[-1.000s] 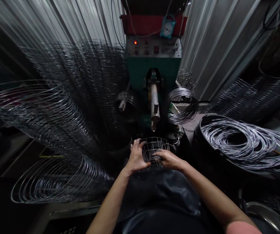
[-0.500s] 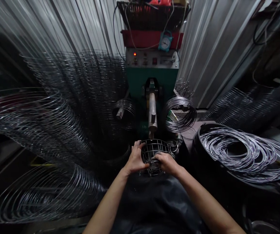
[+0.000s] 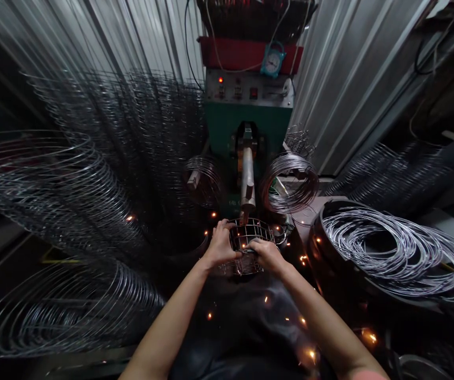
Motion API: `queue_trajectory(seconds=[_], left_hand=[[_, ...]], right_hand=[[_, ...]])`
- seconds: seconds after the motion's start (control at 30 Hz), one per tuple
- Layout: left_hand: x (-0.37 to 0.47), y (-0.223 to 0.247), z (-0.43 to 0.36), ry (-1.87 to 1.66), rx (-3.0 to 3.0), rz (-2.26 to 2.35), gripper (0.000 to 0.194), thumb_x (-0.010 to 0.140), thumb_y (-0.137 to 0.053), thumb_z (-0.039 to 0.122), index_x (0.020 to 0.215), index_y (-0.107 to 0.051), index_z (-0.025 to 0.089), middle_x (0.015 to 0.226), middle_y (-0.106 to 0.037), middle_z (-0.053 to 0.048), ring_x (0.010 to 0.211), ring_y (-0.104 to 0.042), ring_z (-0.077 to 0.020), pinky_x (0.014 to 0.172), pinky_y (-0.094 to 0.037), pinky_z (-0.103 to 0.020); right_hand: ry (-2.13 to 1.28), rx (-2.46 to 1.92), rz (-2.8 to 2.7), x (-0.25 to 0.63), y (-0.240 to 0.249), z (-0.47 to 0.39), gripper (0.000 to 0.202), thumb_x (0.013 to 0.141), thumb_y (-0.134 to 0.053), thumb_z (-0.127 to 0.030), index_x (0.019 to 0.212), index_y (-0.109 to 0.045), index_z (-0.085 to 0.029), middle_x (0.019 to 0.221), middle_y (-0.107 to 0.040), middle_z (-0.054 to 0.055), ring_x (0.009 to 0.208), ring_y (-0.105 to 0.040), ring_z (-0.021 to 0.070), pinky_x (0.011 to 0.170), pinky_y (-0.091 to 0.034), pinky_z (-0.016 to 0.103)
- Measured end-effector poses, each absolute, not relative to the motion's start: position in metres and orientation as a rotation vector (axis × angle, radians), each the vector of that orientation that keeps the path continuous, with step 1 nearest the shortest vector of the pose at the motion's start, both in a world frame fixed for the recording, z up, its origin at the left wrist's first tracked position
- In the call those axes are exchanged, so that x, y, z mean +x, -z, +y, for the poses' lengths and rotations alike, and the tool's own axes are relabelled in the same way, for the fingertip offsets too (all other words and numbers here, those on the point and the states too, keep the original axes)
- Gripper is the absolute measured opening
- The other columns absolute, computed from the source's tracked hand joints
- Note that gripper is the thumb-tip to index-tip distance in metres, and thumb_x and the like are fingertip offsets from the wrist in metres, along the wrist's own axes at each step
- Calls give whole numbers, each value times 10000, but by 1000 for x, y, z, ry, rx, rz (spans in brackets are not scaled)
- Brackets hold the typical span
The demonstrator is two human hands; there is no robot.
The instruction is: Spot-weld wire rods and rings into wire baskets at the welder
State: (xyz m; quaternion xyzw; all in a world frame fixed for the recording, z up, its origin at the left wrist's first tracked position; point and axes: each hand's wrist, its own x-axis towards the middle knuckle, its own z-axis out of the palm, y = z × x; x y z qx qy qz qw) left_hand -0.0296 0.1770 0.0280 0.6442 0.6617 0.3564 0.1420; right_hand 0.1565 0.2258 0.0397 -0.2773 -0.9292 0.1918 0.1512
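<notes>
A round wire cage (image 3: pixel 255 229) is between my hands, its upper rim under the tip of the spot welder's electrode arm (image 3: pixel 247 182). My left hand (image 3: pixel 222 247) grips the cage's left side, thumb pointing inward. My right hand (image 3: pixel 267 254) is closed on the near right side, fingers at the wire. Whether the electrode touches the wire is too small to tell. Orange sparks (image 3: pixel 303 259) are scattered around the cage, over the dark apron (image 3: pixel 250 322) and to the right.
Stacked wire rings (image 3: pixel 72 184) crowd the left. Wire rings (image 3: pixel 290 182) hang beside the electrode arm. At right a black tub (image 3: pixel 317 243) holds loose wire hoops (image 3: pixel 401 248). The green machine (image 3: pixel 227 124) carries a lit red lamp (image 3: pixel 221 80) and a blue clock (image 3: pixel 273 60).
Sparks now fly out from beneath the electrode; none showed before. Both hands keep their hold on the cage, which sits slightly higher in view. The camera view has shifted a little.
</notes>
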Motion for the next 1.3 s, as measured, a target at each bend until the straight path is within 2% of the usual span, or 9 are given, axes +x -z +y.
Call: queue_trajectory(seconds=[0.1,0.33,0.57,0.73,0.8,0.87,0.97,1.13,1.3], left_hand=[[-30,-30,178,-926,1882,1937,819,439,-786,256,1185,-461,166,1332,-376,-173,1296,-333,-358,1063,-289,-543],[-23,-35,176,-906,1844,2056,830,459,-779,302,1208,-439,193,1360,-353,-167,1323,-265,-399,1053,-237,-620],[-29,-40,199,-965,1764,2087,759,452,-785,300,1138,-499,146,1208,-447,-144,1188,-422,-351,985,-388,-515],[-31,-35,201,-1015,1803,2088,752,455,-791,315,1129,-500,152,1190,-451,-126,1166,-435,-334,972,-403,-492],[-32,-35,203,-1015,1798,2115,787,433,-800,286,1147,-487,174,1252,-416,-126,1224,-387,-343,1005,-368,-505],[-35,-37,208,-997,1772,2141,797,436,-802,284,1157,-480,175,1280,-399,-135,1245,-366,-346,1012,-355,-510],[-41,-41,218,-972,1702,2197,761,460,-794,308,1142,-492,161,1212,-447,-132,1192,-416,-332,977,-386,-485],[-43,-43,225,-973,1676,2258,717,484,-781,336,1120,-503,157,1146,-480,-111,1139,-451,-315,937,-410,-447],[-42,-50,221,-923,1678,2246,713,489,-785,305,1118,-505,117,1156,-489,-142,1120,-458,-324,914,-421,-444]], right_hand=[[-556,-803,-2713,155,-43,226,286,764,-553,-87,996,-681,-196,940,-674,58,852,-631,175,717,-452,227],[-556,-850,-2738,159,-51,225,328,755,-541,-40,1014,-666,-198,954,-662,62,876,-626,181,734,-456,235],[-510,-995,-2708,140,-56,244,221,815,-564,-132,995,-664,-211,1014,-661,65,925,-629,192,788,-464,259],[-716,-974,-2236,157,-43,231,358,770,-620,-184,1125,-581,-207,1148,-609,83,1011,-594,194,871,-458,305],[-902,-1046,-1978,170,-36,221,302,776,-604,-260,1066,-573,-183,1027,-645,78,938,-607,194,819,-480,316],[-1172,-1152,-1739,183,-26,212,241,781,-570,-352,947,-567,-177,830,-653,40,752,-615,166,656,-495,278],[-1522,-1259,-1362,202,-4,197,267,742,-570,-416,862,-547,-178,665,-598,-12,518,-530,105,446,-398,204],[-1843,-1375,-758,234,37,173,251,634,-675,-236,852,-576,-160,619,-570,-18,471,-507,73,389,-349,154],[-2008,-1290,-427,256,48,166,163,650,-658,-140,786,-574,-172,565,-529,-32,469,-516,68,390,-372,134]])
